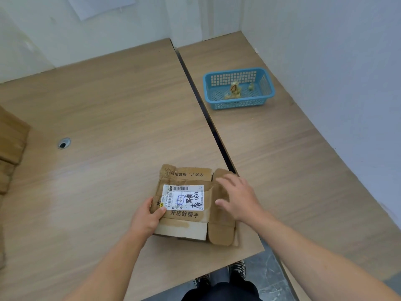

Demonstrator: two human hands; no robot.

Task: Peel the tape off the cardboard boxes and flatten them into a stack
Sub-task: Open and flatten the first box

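The box lay on the near table; the basket stood behind it, on the right table.

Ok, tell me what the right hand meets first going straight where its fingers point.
Probably the cardboard box: the right hand points open fingers at its folded-out right flap, just ahead. How high the hand hovers is unclear.

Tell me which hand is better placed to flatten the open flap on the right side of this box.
Right. The right hand is open and spread just over that flap of the cardboard box, while the left hand holds the box's left edge, thumb on top, steadying it.
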